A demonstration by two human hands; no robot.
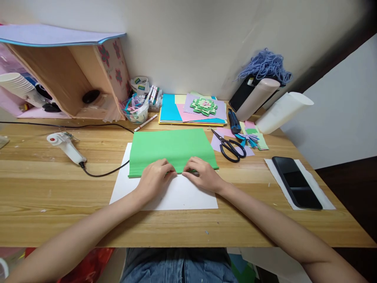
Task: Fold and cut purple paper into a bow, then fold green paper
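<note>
A green sheet of paper (173, 145) lies across a white sheet (182, 196) on the wooden table, its near edge folded or rolled into a narrow strip. Both of my hands pinch that near edge close to its middle, a small gap apart. My left hand (156, 177) has thumb and fingers closed on the edge from the left. From the right, my right hand (203, 174) grips it the same way, fingers curled. Parts of the folded strip are hidden under my fingers.
Black-handled scissors (231, 147) and a utility knife (234, 121) lie to the right on paper scraps. A phone (296, 182) rests farther right. At left is a glue gun (66, 147) with its cord. Stacked coloured paper (171, 108) and a marker (145, 122) are behind.
</note>
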